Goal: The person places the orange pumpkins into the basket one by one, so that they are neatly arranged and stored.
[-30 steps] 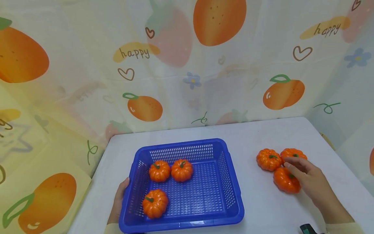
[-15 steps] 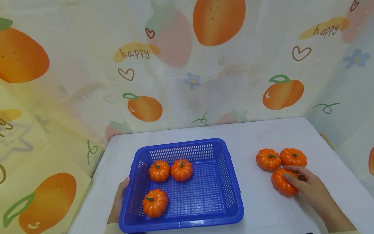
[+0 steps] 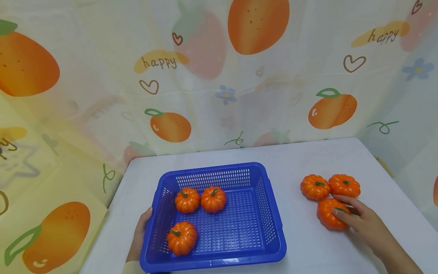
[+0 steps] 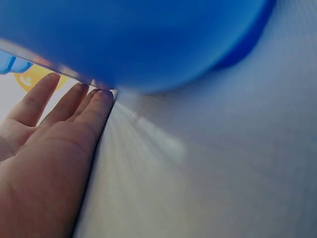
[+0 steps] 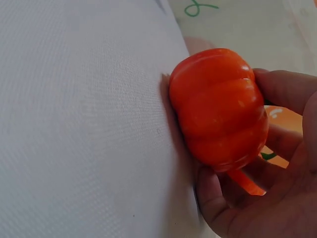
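My right hand (image 3: 367, 224) grips a small orange pumpkin (image 3: 326, 216) on the table right of the basket, thumb on one side and fingers on the other. In the right wrist view the pumpkin (image 5: 218, 109) sits low over the white cloth between thumb and fingers. Behind it lie two more pumpkins, a speckled one (image 3: 313, 187) and a plain one (image 3: 343, 185). My left hand (image 3: 138, 234) rests against the left side of a blue plastic basket (image 3: 210, 262). The left wrist view has its straight fingers (image 4: 91, 111) touching the basket wall (image 4: 129, 44).
Inside the basket are three pumpkins: two side by side toward the back, one pumpkin (image 3: 182, 238) at the front left. A white cloth covers the table (image 3: 291, 163). A fruit-printed curtain (image 3: 205, 95) hangs behind it and at both sides.
The right hand has come down onto the front pumpkin of the right-hand group and drawn it slightly left and toward me. The left hand and basket have stayed put.
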The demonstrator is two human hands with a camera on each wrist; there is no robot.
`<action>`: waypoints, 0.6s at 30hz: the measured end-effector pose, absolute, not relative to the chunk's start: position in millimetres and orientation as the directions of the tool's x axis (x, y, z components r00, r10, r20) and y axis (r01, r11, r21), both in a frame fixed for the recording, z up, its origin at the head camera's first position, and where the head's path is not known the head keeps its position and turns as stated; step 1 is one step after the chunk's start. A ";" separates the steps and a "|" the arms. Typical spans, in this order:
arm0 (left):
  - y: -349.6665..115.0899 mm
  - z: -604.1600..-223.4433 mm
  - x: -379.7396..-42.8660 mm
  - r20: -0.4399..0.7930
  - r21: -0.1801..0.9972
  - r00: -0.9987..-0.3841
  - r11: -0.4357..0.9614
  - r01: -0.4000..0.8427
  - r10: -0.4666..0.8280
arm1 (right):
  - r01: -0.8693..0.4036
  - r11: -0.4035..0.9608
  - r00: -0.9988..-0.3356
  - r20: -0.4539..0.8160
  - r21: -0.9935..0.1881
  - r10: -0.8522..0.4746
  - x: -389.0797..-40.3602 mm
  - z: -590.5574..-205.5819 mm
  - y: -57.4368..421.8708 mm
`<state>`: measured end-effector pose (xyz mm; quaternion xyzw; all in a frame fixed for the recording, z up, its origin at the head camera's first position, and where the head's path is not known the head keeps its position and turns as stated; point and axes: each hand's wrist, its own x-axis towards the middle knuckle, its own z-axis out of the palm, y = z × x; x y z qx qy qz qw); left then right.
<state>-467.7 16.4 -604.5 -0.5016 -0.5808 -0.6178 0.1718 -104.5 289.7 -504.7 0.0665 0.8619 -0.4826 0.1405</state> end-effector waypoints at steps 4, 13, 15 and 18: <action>15.0 -603.5 -468.6 0.807 0.559 -0.442 -0.266 0.785 0.392 | 0.246 0.523 -0.952 -0.306 -0.816 -0.029 -104.1 -504.9 290.8; 22.4 -603.4 -461.4 0.665 0.657 -0.661 0.146 0.739 0.348 | 0.235 0.523 -0.954 -0.296 -0.820 -0.036 -103.5 -505.2 291.8; 23.5 -603.8 -459.6 0.679 0.630 -0.656 0.198 0.751 0.329 | 0.236 0.519 -0.953 -0.299 -0.822 -0.040 -103.6 -505.1 292.5; 22.6 -605.6 -461.8 0.771 0.590 -0.544 -0.051 0.806 0.331 | 0.237 0.509 -0.953 -0.300 -0.827 -0.044 -103.4 -505.3 292.8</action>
